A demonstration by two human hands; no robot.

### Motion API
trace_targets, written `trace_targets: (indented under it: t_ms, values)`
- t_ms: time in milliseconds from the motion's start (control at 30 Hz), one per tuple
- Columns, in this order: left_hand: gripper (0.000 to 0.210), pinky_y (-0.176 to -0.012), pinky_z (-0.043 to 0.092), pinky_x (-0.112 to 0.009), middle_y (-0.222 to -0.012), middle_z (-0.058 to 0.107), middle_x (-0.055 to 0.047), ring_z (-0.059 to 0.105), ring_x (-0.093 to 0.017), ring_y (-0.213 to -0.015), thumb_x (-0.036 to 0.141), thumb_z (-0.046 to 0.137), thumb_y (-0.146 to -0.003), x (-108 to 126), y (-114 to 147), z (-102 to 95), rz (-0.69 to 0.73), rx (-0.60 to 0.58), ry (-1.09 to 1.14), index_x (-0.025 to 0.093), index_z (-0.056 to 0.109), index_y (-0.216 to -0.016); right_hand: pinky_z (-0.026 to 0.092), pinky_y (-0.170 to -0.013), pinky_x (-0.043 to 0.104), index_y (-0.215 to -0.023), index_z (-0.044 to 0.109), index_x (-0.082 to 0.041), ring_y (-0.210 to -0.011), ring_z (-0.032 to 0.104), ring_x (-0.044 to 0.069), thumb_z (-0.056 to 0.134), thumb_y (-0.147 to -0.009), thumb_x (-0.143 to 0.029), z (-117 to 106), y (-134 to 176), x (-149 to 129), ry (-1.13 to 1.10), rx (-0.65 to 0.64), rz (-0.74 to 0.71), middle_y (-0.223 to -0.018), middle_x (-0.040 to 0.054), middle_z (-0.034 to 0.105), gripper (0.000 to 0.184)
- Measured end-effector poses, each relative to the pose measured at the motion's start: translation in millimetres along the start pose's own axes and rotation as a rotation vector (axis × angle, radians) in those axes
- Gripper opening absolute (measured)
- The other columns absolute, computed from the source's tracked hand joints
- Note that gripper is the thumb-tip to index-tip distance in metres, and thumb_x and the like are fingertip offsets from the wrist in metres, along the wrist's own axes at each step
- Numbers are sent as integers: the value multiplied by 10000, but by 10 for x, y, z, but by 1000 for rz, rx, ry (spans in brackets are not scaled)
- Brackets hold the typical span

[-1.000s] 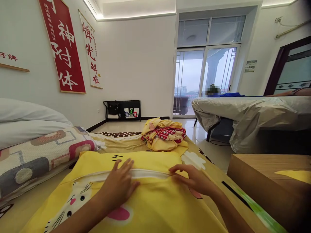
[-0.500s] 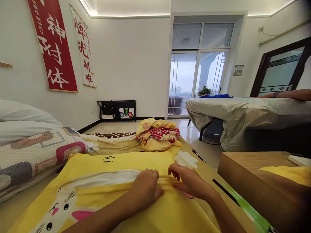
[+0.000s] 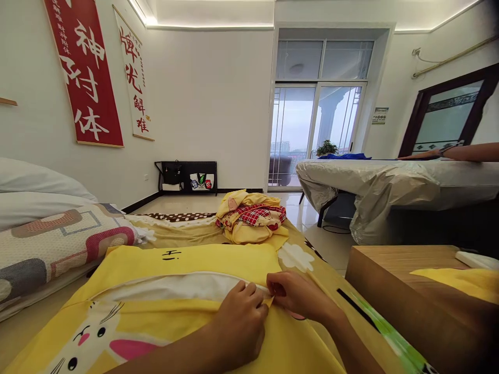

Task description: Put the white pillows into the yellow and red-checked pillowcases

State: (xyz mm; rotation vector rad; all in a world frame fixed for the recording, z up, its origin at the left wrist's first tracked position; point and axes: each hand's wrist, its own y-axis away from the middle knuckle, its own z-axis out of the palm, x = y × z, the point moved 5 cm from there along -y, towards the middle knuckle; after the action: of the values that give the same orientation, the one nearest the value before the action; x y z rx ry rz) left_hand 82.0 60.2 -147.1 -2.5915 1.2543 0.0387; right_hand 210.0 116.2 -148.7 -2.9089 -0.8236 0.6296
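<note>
the cover point(image 3: 197, 313) is spread out; at the right end of its slit point(image 3: 179, 286), cloth is pinched by left hand point(image 3: 244, 323) and right hand point(image 3: 299, 294); the rest is left gaping.

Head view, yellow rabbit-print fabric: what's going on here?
A person's two bare hands are working at a long slit in the yellow rabbit-print fabric, which lies spread out. The left hand and right hand are close together with curled fingers near the slit's right end; exactly what each pinches is hard to tell. Left of them the slit gapes, showing white material. A rumpled cloth bundle lies beyond.
</note>
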Motion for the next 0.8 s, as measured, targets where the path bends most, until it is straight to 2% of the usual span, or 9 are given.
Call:
trace_targets:
  t_ms: [100, 167, 300, 467, 600, 733, 800]
  values:
    - [143, -814, 438, -384, -824, 675, -84, 612, -225, -803, 207, 469, -848, -40, -25, -47, -58, -46, 21, 163, 604, -835, 251, -546, 210, -672, 564, -197, -608, 439, 101, 498, -629, -53, -21, 10, -3, 19, 20, 11, -637, -41, 565, 164]
    - [196, -783, 458, -377, -821, 693, -85, 642, -219, -737, 153, 425, -852, -108, -95, -75, -139, -86, 54, 163, 605, -928, 273, -556, 210, -691, 583, -196, -621, 462, 106, 520, -641, -72, -26, 19, 5, -8, 7, 18, -663, -34, 593, 148]
    - [279, -680, 498, -351, -914, 712, -112, 683, -272, -820, 218, 454, -854, -216, -274, -62, -254, -125, 126, 175, 567, -1106, 353, -607, 213, -744, 625, -193, -667, 513, 120, 573, -665, -122, -37, 21, 5, -125, -31, -14, -716, -22, 637, 119]
    - [242, -680, 527, -385, -888, 723, -129, 695, -302, -837, 227, 463, -827, -212, -397, 35, -291, -148, 116, 165, 644, -974, 414, -651, 230, -745, 696, -196, -686, 558, 136, 554, -676, -116, -66, 41, 35, -231, -86, -52, -710, -10, 678, 177]
    - [272, -693, 535, -402, -877, 722, -157, 697, -310, -845, 243, 441, -847, -185, -417, 82, -293, -142, 92, 142, 664, -964, 447, -698, 255, -821, 740, -191, -733, 590, 161, 597, -705, -211, -182, 94, 157, -308, -50, -12, -762, 19, 703, 186]
    - [265, -717, 539, -408, -907, 720, -167, 695, -304, -855, 163, 475, -805, -172, -491, 133, -255, -157, 85, 134, 666, -988, 446, -649, 253, -842, 723, -163, -689, 580, 157, 581, -722, -255, -237, 97, 265, -331, 15, 63, -743, 28, 687, 207]
    - [258, -712, 539, -413, -906, 719, -170, 694, -312, -855, 142, 486, -789, -182, -531, 152, -263, -163, 94, 133, 676, -962, 433, -610, 240, -782, 706, -155, -657, 577, 148, 563, -728, -247, -177, 72, 278, -326, -15, 85, -715, 26, 684, 178]
